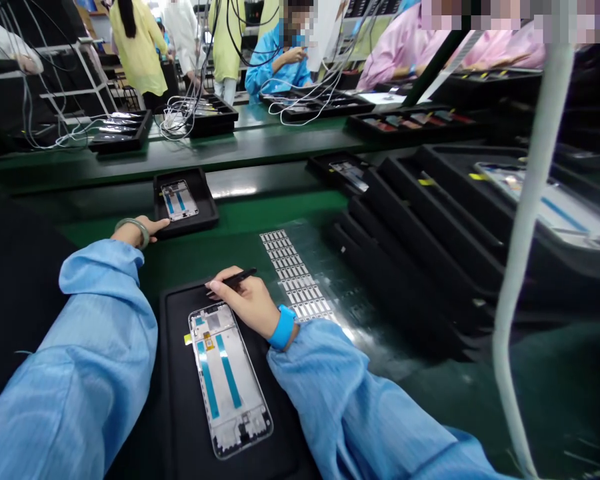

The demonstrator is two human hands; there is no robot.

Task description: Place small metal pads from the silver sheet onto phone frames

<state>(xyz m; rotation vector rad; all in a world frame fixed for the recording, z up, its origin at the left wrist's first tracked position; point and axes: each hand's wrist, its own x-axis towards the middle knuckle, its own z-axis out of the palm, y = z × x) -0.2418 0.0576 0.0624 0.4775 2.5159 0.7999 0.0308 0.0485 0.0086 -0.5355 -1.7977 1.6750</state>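
Phone frame (235,383), head view: lies in the near black tray (174,407), two blue strips facing up. Long axis runs away from the person, far end leaning a bit left, roughly lengthwise with the tray. Right hand (250,300) is the nearer one, by the frame's far end, over the tray's far right corner; fingers closed on a slim black tool (243,275), maybe tweezers, set crosswise to that axis, tip toward the left. So from this grip the frame lies back toward the person. Tip touching anything: cannot tell.

Left hand (147,228) is well apart, stretched forward to the far tray (209,199), at its near left corner, fingertip beside the near end of a second phone frame (181,201), which points much the same way. Pinching the rim or just resting there: cannot tell. Sheet of small pieces (300,283) lies flat, right of the right hand; stacked trays (405,220) farther right.
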